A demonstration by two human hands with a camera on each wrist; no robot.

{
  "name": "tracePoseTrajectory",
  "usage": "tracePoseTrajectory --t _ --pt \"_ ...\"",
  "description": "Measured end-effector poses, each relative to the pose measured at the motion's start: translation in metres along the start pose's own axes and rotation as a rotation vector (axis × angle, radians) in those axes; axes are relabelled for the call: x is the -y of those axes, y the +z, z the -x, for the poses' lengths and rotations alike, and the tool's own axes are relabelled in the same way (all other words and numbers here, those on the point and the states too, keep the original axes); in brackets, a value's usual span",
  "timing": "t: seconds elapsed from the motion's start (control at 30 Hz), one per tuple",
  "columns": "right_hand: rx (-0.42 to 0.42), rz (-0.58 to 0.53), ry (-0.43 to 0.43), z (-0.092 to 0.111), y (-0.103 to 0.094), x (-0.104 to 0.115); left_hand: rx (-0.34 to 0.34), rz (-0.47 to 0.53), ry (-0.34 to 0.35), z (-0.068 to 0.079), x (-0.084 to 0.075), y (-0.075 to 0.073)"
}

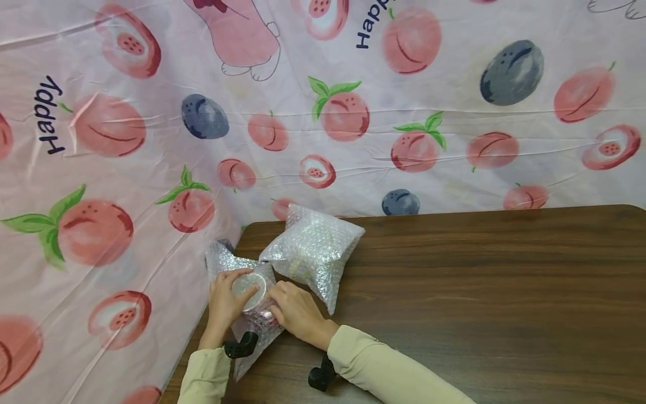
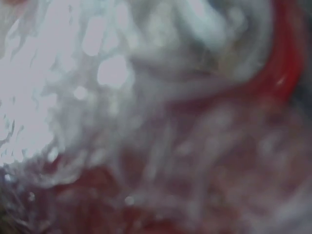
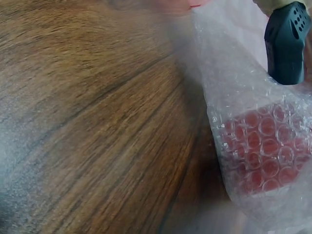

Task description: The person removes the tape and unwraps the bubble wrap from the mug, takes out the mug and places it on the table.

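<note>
A red container with a pale round top [image 1: 250,292] stands in a sheet of bubble wrap [image 1: 258,342], whose ends stick out front and back. My left hand [image 1: 228,298] holds it from the left, fingers at the far rim and thumb over the top. At its right side my right hand [image 1: 299,312] curls its fingers on the bubble wrap; the fingertips are partly hidden. Red shows through the bubbles [image 3: 265,148] in the right wrist view. Blurred and close, a red curved rim [image 2: 287,53] and shiny film fill the left wrist view.
A bubble-wrapped package [image 1: 315,247] lies just behind, at the table's back edge. The brown wooden table [image 1: 479,292] stretches to the right. A fruit-patterned cloth [image 1: 166,134] hangs along the back and left. A black camera [image 1: 241,345] sits by the left wrist.
</note>
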State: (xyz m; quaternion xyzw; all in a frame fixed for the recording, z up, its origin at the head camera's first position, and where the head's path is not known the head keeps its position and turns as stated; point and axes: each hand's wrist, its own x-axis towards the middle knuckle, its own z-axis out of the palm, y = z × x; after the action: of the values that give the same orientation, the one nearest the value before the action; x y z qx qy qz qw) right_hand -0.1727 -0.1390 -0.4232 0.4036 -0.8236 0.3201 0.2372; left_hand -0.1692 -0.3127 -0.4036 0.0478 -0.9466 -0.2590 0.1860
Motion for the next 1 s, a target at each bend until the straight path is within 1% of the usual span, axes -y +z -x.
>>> tracePoseTrajectory --t 0.3,0.43,0.5,0.7,1.0 --pt "-0.085 -0.074 -0.076 0.007 -0.002 -0.001 -0.011 0.022 -0.013 0.003 0.004 -0.001" --pt "-0.130 -0.099 -0.112 0.013 -0.007 -0.002 -0.015 0.026 -0.017 0.002 0.004 0.000" --pt "-0.142 -0.115 -0.124 0.017 -0.010 -0.003 -0.024 0.029 -0.007 0.001 0.004 0.000" --pt "-0.104 -0.140 -0.141 0.030 -0.020 -0.003 -0.061 0.034 0.030 -0.001 0.004 0.000" --pt "-0.071 -0.173 -0.175 0.044 -0.028 -0.004 -0.064 0.043 0.037 0.000 0.002 -0.001"
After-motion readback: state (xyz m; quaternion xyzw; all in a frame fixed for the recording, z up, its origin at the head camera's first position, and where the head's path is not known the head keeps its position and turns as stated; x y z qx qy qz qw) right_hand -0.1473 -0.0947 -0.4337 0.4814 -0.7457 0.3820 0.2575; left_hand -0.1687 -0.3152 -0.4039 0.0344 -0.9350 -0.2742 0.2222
